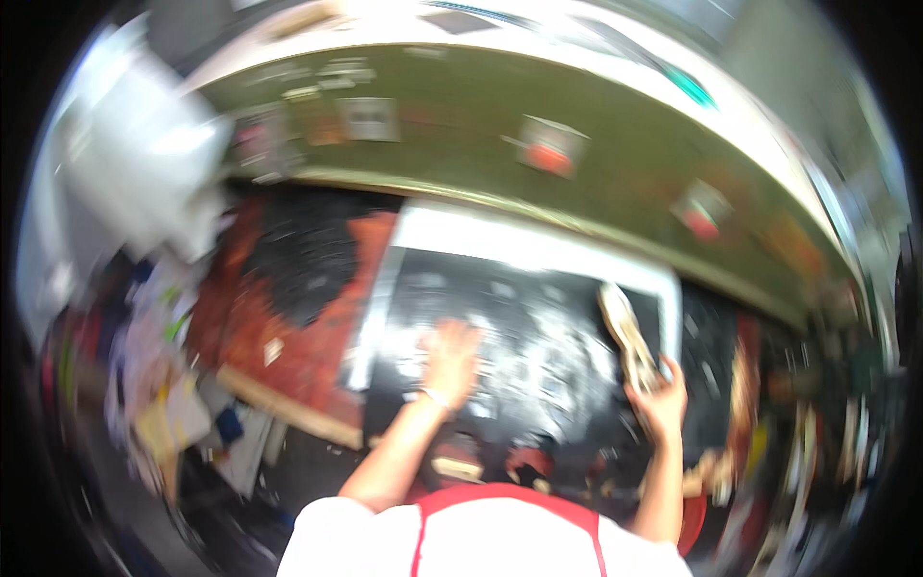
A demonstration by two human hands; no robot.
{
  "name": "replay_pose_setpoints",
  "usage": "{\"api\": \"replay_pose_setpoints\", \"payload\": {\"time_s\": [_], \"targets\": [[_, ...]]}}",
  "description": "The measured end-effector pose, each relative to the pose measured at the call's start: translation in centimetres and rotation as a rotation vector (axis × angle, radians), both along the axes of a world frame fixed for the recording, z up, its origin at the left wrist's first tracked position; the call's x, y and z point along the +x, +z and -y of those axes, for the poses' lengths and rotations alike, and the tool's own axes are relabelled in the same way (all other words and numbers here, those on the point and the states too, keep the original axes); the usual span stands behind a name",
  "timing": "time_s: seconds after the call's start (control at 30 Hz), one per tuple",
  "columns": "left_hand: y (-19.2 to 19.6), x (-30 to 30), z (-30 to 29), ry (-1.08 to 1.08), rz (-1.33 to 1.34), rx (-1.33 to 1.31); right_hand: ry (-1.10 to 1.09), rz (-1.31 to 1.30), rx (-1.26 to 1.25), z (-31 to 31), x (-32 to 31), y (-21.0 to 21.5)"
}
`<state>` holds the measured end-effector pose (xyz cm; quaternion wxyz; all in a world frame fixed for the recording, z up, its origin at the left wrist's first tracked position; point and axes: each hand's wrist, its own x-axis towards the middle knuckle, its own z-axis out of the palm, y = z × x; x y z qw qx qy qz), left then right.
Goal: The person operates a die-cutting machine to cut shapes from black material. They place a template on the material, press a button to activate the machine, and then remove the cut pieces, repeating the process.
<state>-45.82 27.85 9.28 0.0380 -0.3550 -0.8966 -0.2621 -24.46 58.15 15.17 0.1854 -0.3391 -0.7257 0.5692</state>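
Starting at the far left, a blurred white sheet-like mass (144, 163) hangs above a heap of mixed, colourful clutter (163, 385) too smeared to name. Next to the right lies a reddish-brown surface (279, 327) carrying a black speckled patch, with a pale wooden strip (288, 409) along its near edge. At centre rests the work itself, a large black panel with a white border (519, 327), mottled with pale grey marks across most of its face. The left hand (450, 354) lies flat on the panel with its fingers spread wide, palm down, a thin band at the wrist. To the right, the right hand (661, 394) is closed around the near end of a long, pale, paint-crusted tool (625, 332), probably a brush or scraper, whose far end touches the panel near its right border. Behind everything runs a curved olive-green board (500, 144) with small cards fixed to it. Judging by the panel, marking already covers the middle and right, while the near left stays darker, so the work appears well along but unfinished. Motion blur hides finer detail.
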Motion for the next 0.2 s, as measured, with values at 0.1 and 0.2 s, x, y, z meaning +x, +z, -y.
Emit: {"api": "replay_pose_setpoints", "payload": {"time_s": [0.1,0.2], "targets": [[-0.9,0.5,1.7,0.027,-0.097,-0.121,-0.179,-0.122,-0.304,-2.2,2.0,0.3],[-1.5,0.3,2.4,0.052,-0.052,-0.205,-0.39,-0.249,-0.288,-4.0,4.5,0.5]]}}
